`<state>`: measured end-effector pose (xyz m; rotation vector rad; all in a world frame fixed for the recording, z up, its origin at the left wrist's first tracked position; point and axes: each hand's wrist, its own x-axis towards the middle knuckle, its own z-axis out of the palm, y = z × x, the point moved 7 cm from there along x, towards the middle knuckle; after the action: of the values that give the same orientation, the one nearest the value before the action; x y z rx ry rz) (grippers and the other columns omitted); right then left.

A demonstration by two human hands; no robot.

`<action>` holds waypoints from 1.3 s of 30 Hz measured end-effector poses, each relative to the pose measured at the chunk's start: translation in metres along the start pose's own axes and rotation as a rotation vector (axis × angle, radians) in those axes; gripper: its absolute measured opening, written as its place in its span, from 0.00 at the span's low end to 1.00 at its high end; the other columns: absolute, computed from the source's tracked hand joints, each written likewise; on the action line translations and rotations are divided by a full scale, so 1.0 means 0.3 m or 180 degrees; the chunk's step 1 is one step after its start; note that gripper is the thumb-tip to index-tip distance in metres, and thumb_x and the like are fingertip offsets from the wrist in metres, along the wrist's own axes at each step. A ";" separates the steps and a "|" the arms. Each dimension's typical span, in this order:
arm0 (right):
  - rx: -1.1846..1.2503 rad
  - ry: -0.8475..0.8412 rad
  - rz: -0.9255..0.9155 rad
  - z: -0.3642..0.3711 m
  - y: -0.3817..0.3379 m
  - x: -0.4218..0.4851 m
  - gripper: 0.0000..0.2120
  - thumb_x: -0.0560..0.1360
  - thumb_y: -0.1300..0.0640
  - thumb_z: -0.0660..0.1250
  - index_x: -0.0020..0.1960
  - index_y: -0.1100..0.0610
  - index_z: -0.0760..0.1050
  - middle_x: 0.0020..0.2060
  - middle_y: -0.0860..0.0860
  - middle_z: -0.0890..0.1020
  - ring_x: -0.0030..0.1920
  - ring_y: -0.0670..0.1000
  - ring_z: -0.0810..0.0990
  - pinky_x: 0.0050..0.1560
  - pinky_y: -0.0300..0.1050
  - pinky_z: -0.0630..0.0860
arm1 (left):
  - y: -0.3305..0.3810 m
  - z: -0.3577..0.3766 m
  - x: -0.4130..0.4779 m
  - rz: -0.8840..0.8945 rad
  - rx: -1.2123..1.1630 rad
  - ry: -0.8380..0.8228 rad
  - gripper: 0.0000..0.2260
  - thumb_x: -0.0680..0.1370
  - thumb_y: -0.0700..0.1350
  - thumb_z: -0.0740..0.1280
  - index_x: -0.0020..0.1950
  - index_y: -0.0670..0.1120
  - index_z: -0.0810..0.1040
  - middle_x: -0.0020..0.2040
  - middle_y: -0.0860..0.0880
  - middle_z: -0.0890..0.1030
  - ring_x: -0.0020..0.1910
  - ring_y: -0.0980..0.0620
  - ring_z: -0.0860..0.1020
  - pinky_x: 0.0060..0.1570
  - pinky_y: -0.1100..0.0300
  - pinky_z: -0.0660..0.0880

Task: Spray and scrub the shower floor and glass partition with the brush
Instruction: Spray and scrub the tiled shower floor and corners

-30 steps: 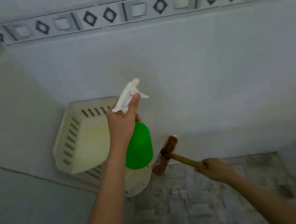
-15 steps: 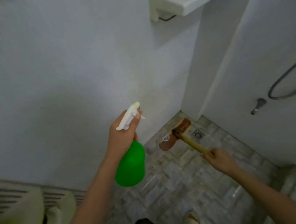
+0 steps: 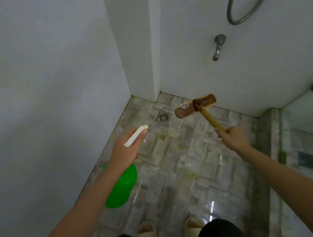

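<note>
My left hand (image 3: 125,149) grips a green spray bottle (image 3: 121,186) by its white trigger head, with the nozzle aimed down at the tiled shower floor (image 3: 177,165). My right hand (image 3: 232,137) holds the yellow handle of a brown scrub brush (image 3: 195,106). The brush head hovers near the far wall, just right of the floor drain (image 3: 163,117). The floor looks wet, with yellowish patches in the middle. A glass partition (image 3: 312,127) stands at the right edge.
White walls close in on the left and far sides, meeting at a corner column (image 3: 151,59). A metal tap (image 3: 218,46) and a grey shower hose (image 3: 246,3) hang on the far wall. My feet in pale slippers (image 3: 147,233) stand at the bottom.
The view has swung from the wall and basket down to the shower floor. Both hands kept their grips; the brush now hangs near the drain and the sprayer points down.
</note>
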<state>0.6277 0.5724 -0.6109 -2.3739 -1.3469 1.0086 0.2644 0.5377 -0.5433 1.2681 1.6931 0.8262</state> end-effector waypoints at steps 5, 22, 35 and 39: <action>0.0310 0.0075 0.0251 0.311 0.266 0.297 0.27 0.76 0.41 0.62 0.46 0.67 0.80 0.36 0.59 0.80 0.34 0.55 0.77 0.36 0.47 0.74 | -0.429 0.263 0.186 -0.0059 0.0240 -0.0305 0.09 0.81 0.57 0.66 0.50 0.55 0.83 0.25 0.56 0.76 0.22 0.58 0.71 0.27 0.63 0.71; 0.0234 -0.0308 0.0274 0.761 0.562 0.742 0.22 0.78 0.47 0.63 0.43 0.68 0.76 0.29 0.56 0.74 0.25 0.50 0.68 0.27 0.42 0.65 | -1.123 0.654 0.346 -0.0002 0.0697 -0.0298 0.27 0.80 0.59 0.66 0.29 0.41 0.71 0.23 0.46 0.70 0.23 0.50 0.71 0.30 0.55 0.67; -0.0990 -0.0321 -0.0422 0.749 0.509 0.681 0.21 0.82 0.48 0.52 0.75 0.44 0.59 0.37 0.56 0.78 0.30 0.51 0.74 0.29 0.42 0.73 | -1.095 0.816 0.296 0.0019 0.0622 -0.0617 0.27 0.81 0.59 0.65 0.33 0.38 0.79 0.20 0.52 0.74 0.20 0.53 0.73 0.29 0.59 0.70; -0.1237 -0.0271 -0.0356 0.713 0.536 0.682 0.21 0.82 0.49 0.50 0.75 0.42 0.58 0.37 0.55 0.75 0.29 0.52 0.72 0.27 0.43 0.71 | -1.085 0.888 0.280 -0.0019 0.0654 -0.0892 0.26 0.80 0.59 0.66 0.34 0.38 0.80 0.24 0.50 0.78 0.18 0.55 0.73 0.24 0.62 0.69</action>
<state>0.6620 0.6250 -0.9419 -2.5054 -1.8300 0.8923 0.3620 0.5358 -0.9610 1.4425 1.5816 0.4531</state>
